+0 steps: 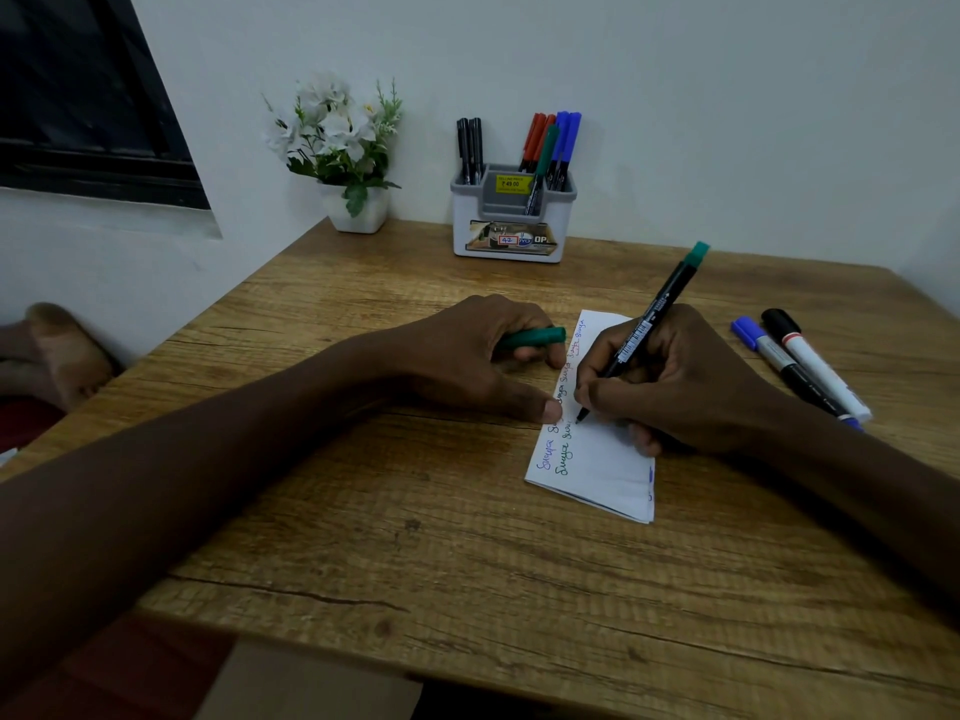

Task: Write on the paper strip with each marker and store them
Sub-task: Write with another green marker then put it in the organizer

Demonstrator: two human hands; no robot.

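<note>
1 head-worn wide-angle camera looks forward and down, close over a wooden desk (467,537) (wall (675,70) behind).

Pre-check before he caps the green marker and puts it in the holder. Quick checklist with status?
1. Green marker in right hand: ok, gripped, tip on the paper strip.
2. Green cap ready: ok, held in left hand.
3. Paper pinned: ok, left thumb presses its edge.
4. Current word finished: cannot tell, the second line looks partly written.
5. Room in the holder: ok, it looks open between the markers already standing in it.
6. Markers left to do: not ok, two lie on the table.
</note>
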